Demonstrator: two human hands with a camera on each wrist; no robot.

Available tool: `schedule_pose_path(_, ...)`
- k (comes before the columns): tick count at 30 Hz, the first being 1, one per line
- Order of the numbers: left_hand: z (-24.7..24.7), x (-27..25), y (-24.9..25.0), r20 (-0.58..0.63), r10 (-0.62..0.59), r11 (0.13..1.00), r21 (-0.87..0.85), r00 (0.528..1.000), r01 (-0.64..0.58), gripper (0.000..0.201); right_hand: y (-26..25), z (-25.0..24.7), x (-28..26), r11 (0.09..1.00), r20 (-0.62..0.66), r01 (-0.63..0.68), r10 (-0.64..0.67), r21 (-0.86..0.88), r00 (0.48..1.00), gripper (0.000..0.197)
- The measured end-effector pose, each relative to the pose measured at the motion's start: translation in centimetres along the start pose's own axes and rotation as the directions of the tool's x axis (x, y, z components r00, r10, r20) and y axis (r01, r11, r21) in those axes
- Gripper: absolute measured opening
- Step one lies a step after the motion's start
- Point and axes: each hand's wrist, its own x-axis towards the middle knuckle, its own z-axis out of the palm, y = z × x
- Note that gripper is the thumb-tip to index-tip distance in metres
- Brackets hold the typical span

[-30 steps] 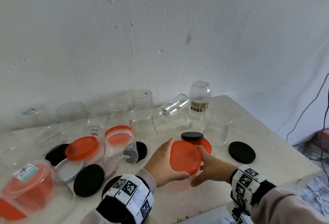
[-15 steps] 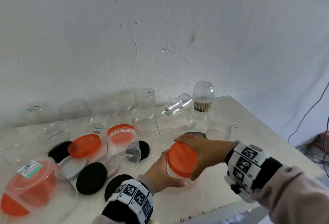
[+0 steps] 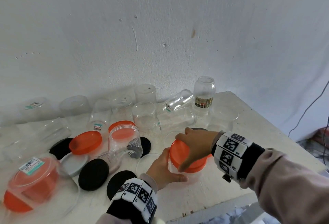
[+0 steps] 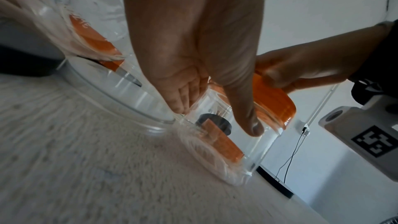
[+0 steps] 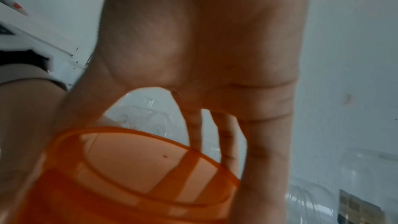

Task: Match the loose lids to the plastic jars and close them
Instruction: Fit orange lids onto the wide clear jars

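Note:
A small clear plastic jar [image 3: 173, 168] stands on the white table [image 3: 249, 152] near its front edge. My left hand [image 3: 164, 167] grips the jar's side, thumb toward me. An orange lid [image 3: 179, 153] sits on the jar's mouth, tilted toward me. My right hand [image 3: 195, 144] comes from above and grips the lid's rim with curled fingers and thumb. The left wrist view shows the left hand [image 4: 193, 60] on the jar [image 4: 228, 144], with the lid [image 4: 273, 103] under the right hand [image 4: 312, 64]. The right wrist view shows the lid [image 5: 140, 168] in the right hand [image 5: 204, 48].
Loose orange lids [image 3: 85, 142] and black lids [image 3: 93, 174] lie left of my hands, beside a clear jar [image 3: 124, 145]. A lidded jar [image 3: 30, 184] lies at the lower left. Several clear jars [image 3: 203, 93] line the wall. Cables [image 3: 306, 115] hang at the right.
My right hand has risen from the lid's side to over its top and turned. The lid has gone onto the jar. The left hand has kept its hold on the jar.

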Motion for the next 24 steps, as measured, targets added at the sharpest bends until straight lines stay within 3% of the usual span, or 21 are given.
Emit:
schedule_pose_path(4,0.1,0.0,-0.2,-0.006,0.012,1.000,-0.018,1.000,-0.012,0.097,-0.1,0.0,-0.1,0.998,0.014,-0.067,0.067,0.008,0.998,0.117)
schedule_pose_path(7,0.1,0.1,-0.3,-0.008,0.013,1.000,0.016,1.000,-0.013,0.098,0.0,-1.2,-0.6,1.000,0.097,0.021,-0.021,-0.001,0.995,0.116)
schedule_pose_path(10,0.2,0.2,-0.2,-0.015,0.008,1.000,0.029,1.000,-0.008,0.096,-0.1,-1.4,-0.6,0.997,0.103,0.066,-0.062,-0.028,0.993,0.104)
schedule_pose_path(14,0.3,0.0,-0.4,-0.010,0.008,0.999,-0.034,1.000,-0.009,0.095,0.0,-0.8,-0.4,1.000,0.058,-0.007,0.007,-0.003,0.998,0.098)
schedule_pose_path(18,0.3,-0.1,-0.3,-0.009,0.008,0.999,-0.049,1.000,-0.008,0.096,0.0,-1.0,-0.4,0.998,0.061,-0.062,0.064,-0.031,0.996,0.109)
schedule_pose_path(21,0.2,-0.1,-0.1,-0.010,0.007,1.000,-0.017,1.000,-0.007,0.096,-0.3,-1.6,-0.7,0.999,0.101,0.011,-0.005,-0.053,0.995,0.113)
schedule_pose_path(24,0.2,-0.1,0.2,-0.018,-0.001,1.000,0.015,1.000,0.002,0.095,-0.6,-1.6,-0.7,0.994,0.118,0.062,-0.052,-0.089,0.992,0.105)
